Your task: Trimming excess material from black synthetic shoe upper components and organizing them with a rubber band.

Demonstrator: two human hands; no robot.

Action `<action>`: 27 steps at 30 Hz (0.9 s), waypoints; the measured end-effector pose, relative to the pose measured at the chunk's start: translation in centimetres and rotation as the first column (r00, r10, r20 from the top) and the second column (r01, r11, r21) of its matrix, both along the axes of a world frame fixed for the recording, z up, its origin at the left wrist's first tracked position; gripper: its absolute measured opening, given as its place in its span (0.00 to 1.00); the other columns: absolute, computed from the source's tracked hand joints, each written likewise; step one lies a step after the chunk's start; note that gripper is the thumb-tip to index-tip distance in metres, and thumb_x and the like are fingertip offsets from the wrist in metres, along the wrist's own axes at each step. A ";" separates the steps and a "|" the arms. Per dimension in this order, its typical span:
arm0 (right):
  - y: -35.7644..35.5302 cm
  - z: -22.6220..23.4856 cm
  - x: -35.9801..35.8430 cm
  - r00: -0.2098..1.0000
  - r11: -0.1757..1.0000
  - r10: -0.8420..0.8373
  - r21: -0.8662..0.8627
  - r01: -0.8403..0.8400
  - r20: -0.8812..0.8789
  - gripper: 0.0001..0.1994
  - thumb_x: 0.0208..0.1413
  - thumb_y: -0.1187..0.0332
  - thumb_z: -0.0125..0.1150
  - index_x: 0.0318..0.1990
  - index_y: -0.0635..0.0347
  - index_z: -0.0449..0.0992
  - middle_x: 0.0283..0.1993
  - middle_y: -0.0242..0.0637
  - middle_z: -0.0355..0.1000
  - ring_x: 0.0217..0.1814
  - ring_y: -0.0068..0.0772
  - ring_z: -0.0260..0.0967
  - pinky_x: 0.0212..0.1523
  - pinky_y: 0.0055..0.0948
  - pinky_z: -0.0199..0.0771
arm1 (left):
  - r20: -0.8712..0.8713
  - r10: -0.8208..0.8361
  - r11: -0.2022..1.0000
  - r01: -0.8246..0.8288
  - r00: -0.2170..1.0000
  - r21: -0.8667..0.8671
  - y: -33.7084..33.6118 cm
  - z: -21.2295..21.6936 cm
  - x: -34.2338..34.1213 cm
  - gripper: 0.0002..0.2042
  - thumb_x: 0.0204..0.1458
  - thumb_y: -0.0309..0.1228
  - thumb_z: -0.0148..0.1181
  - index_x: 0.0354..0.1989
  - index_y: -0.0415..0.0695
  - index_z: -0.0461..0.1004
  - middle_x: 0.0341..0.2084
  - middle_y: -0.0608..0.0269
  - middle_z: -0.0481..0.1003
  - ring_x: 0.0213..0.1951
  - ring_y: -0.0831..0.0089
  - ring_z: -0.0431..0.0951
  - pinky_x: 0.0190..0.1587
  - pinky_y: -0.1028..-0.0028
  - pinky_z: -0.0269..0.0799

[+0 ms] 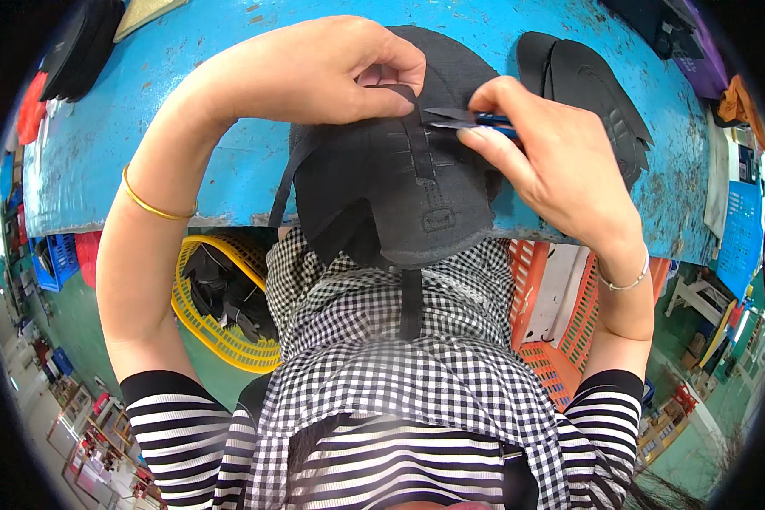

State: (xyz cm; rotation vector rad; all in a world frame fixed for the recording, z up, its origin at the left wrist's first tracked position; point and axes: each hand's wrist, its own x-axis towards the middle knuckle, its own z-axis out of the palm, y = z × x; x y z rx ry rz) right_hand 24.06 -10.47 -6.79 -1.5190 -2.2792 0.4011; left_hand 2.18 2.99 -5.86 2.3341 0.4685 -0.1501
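Black stitched fabric pieces [438,200] overhang the front edge of the blue table [246,170]. My left hand [348,72] pinches a narrow black strap on the uppermost piece between thumb and fingers. In my right hand [552,144] is a small pair of thread snips [450,117] with dark blades and a blue handle. The blades point left, with their tips close to the strap and just beside my left fingertips. Whether the tips touch the fabric, I cannot tell. A loose black strap hangs from the pieces' left side.
More black cut pieces [591,98] lie stacked on the table at the right, and another dark stack [85,51] at the far left. Below the table edge stand a yellow basket [229,353] holding black scraps and an orange crate [531,280]. A blue crate [741,242] is at the far right.
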 end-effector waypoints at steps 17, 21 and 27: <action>-3.5 -0.3 -6.8 0.885 0.984 0.013 0.152 -0.094 0.465 0.17 0.53 0.70 0.58 0.50 0.66 0.71 0.51 0.51 0.76 0.17 0.27 0.71 0.18 0.25 0.72 | 0.132 0.735 0.469 -0.358 0.665 -0.807 -0.3 1.9 -1.4 0.03 0.60 0.28 0.59 0.37 0.42 0.75 0.15 0.77 0.66 0.14 0.87 0.61 0.16 0.85 0.56; -3.9 -1.4 -8.6 0.826 0.952 -0.044 0.275 -0.136 0.562 0.14 0.48 0.70 0.58 0.42 0.68 0.74 0.43 0.61 0.77 0.13 0.20 0.65 0.11 0.24 0.65 | 0.345 0.793 0.598 -0.535 0.502 -0.598 0.4 3.5 -2.1 0.05 0.58 0.32 0.62 0.34 0.45 0.78 0.16 0.76 0.70 0.13 0.90 0.58 0.15 0.86 0.45; 0.0 -0.5 -3.4 0.962 0.988 0.003 0.151 0.039 -0.272 0.10 0.55 0.69 0.59 0.42 0.63 0.74 0.25 0.47 0.74 0.20 0.31 0.74 0.19 0.30 0.70 | 0.465 0.571 0.820 -0.496 0.676 -0.286 -0.4 4.2 -4.1 0.05 0.58 0.30 0.62 0.37 0.43 0.80 0.16 0.72 0.73 0.13 0.89 0.60 0.15 0.87 0.48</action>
